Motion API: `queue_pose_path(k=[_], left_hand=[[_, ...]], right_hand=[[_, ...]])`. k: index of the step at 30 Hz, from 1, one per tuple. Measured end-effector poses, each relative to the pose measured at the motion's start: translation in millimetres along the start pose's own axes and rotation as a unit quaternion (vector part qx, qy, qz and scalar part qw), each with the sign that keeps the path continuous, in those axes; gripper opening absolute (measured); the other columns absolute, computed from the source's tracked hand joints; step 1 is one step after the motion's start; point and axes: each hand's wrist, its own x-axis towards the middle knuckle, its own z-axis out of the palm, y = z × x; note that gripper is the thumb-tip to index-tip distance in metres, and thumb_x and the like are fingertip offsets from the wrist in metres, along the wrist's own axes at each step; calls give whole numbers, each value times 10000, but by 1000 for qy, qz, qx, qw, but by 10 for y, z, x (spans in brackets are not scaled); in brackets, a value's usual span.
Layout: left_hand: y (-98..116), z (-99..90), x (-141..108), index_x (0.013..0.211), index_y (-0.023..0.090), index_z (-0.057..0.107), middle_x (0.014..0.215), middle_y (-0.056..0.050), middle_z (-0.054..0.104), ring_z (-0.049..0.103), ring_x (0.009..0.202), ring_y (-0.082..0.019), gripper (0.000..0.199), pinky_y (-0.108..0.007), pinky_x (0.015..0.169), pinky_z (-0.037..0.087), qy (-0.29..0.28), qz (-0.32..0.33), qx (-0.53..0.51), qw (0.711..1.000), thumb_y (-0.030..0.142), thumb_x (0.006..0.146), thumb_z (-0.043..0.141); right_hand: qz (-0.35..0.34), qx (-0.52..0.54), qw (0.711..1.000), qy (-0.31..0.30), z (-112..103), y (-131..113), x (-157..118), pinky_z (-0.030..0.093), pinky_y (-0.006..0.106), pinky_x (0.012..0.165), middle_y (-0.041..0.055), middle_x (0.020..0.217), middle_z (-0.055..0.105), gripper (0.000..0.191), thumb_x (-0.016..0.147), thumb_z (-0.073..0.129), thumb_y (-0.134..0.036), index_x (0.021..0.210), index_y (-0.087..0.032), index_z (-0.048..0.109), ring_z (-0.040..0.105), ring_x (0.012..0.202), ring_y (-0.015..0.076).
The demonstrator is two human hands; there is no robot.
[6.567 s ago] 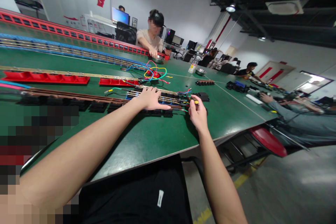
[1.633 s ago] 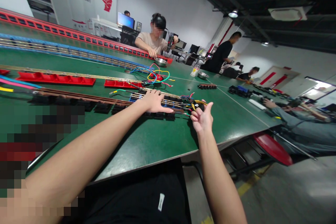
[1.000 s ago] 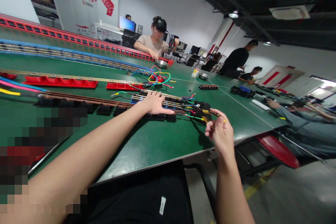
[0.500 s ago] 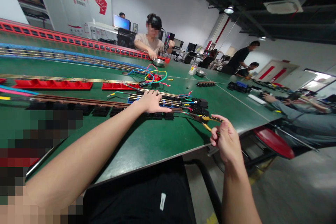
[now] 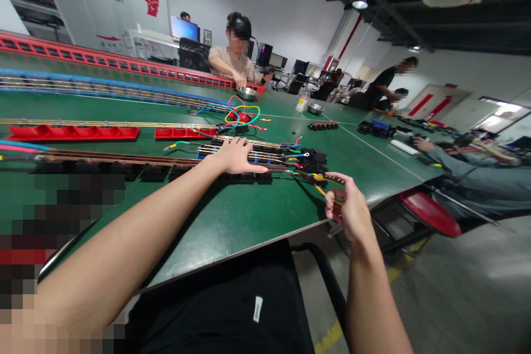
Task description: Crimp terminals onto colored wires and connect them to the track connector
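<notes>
My left hand [image 5: 237, 156] lies flat across the brown and gold-coloured conductor bars, its thumb stretched out toward the wire ends. Under and beside it are blue supports [image 5: 265, 156] and black ones. My right hand [image 5: 349, 207] is closed around the yellow-and-black handles of a pair of pliers [image 5: 318, 177]. The pliers' dark jaws point left, at the short coloured wires [image 5: 295, 166] at the bars' right end. Whether the jaws grip a wire is too small to tell. A black end block [image 5: 313, 159] sits just behind the jaws.
Red trough-shaped supports [image 5: 74, 133] and a long blue rail [image 5: 83, 86] stretch away to the left. Beyond the looped coloured wires [image 5: 249, 116], a person works by a metal bowl [image 5: 247, 93]. A bottle [image 5: 302, 102] stands farther right. A red stool [image 5: 429, 213] is beside the table edge.
The view has shifted slightly, so most things sit a little farther left. My right wrist has turned a little with the pliers still in the hand. My left hand stays on the bars.
</notes>
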Motion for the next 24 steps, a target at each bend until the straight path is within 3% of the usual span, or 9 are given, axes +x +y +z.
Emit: queue_pose_path(k=[3,8,14,18,20,24], left_hand=[[-17,22,6,1255,129,574,1422,-208,465,414,1281,-417,1052,-526,1078,245,5,3,1,1000,936,647,280],[-26,37,15,1254,155,577,1401,-184,494,414,1278,-412,1029,-527,1074,248,8,0,-6,1000,933,646,290],[-21,41,15,1266,124,571,1457,-212,426,380,1310,-429,1072,-545,1085,230,3,0,0,1000,941,644,268],[-19,38,17,1278,122,564,1440,-211,446,378,1312,-433,1082,-551,1081,236,0,-2,-3,1000,944,637,272],[-21,41,19,1276,125,567,1422,-208,466,392,1300,-431,1078,-544,1076,247,2,-2,-3,1000,942,638,275],[-25,50,24,1276,135,572,1443,-204,444,388,1305,-425,1066,-537,1086,228,6,0,-2,1000,939,641,276]], right_hand=[[16,-13,999,-28,-54,8,25,241,166,321,-40,573,533,406,895,408,-521,1145,-235,552,527,388,114],[28,-44,995,-81,-153,-1,20,339,194,405,33,929,618,392,836,529,-462,1155,-240,582,629,596,133],[0,-114,981,-158,-221,34,13,404,222,521,31,833,630,403,804,637,-408,1153,-214,581,589,688,141],[-24,-133,970,-201,-232,126,44,423,231,530,60,1123,590,446,828,627,-402,1233,-268,497,607,757,139],[-32,-143,969,-201,-236,169,61,425,236,526,69,1196,551,446,833,616,-411,1233,-269,478,610,777,143],[-48,-187,965,-176,-239,201,71,436,255,574,57,1074,575,377,822,615,-449,1106,-220,522,592,795,162]])
